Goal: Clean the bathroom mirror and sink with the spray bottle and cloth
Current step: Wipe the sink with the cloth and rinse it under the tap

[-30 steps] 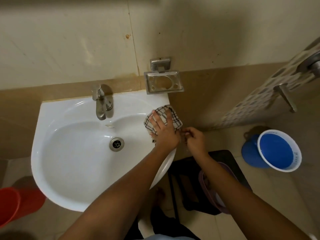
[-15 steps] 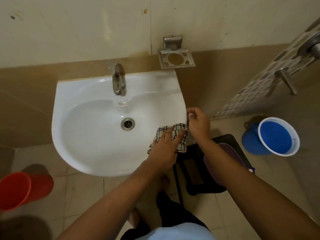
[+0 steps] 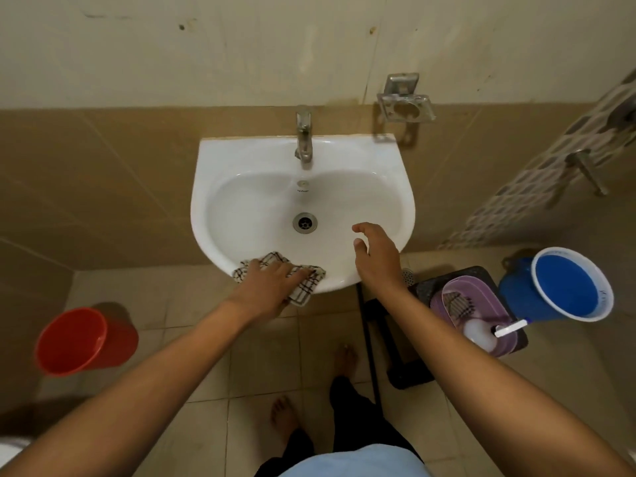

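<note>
A red bucket [image 3: 81, 340] is seen on the floor at left. A checked cloth [image 3: 306, 282], white with dark lines, is pressed flat onto the front rim of the white sink [image 3: 220, 187] by the left hand [image 3: 272, 282], fingers spread. The right hand [image 3: 377, 258] is held over the basin, loosely open, nothing held.

I see the white ceramic sink [image 3: 241, 173] fixed to the tan tiled wall, its oval basin bare and glossy. A checked cloth [image 3: 309, 284], white with dark lines, lies flattened over the sink's front rim, one corner hanging off the edge. The spray bottle [image 3: 481, 333], translucent white with a white trigger head, lies tilted in a purple basin on a dark stand, to the right of the sink and apart from it.
</note>
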A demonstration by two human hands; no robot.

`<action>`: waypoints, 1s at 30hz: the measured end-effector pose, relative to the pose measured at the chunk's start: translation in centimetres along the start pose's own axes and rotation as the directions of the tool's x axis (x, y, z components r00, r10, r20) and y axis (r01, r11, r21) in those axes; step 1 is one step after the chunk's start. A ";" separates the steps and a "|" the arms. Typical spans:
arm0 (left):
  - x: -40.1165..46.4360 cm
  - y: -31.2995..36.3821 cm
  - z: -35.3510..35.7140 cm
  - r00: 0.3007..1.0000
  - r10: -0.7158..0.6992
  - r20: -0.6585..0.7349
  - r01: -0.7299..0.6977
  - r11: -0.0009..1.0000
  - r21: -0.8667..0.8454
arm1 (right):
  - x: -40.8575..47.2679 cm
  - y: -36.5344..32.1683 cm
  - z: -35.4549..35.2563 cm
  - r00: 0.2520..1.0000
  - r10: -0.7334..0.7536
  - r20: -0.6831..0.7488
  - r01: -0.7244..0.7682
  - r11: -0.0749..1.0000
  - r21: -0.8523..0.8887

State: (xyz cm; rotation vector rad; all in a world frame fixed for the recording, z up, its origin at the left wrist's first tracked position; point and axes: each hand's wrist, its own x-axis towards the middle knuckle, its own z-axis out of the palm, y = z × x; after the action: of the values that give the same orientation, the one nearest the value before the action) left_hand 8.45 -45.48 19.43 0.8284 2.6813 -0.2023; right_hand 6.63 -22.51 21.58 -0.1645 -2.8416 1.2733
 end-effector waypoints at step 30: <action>-3.8 -7.0 0.1 0.602 -0.781 -0.167 0.526 0.545 -0.653 | 2.7 0.7 3.4 0.609 -0.251 0.753 0.646 0.708 -0.286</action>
State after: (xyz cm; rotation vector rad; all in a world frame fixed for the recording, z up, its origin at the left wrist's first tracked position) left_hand 7.41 -53.19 20.96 -0.4616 3.0760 0.6612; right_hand 3.82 -24.31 18.75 1.2384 -3.3426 0.4086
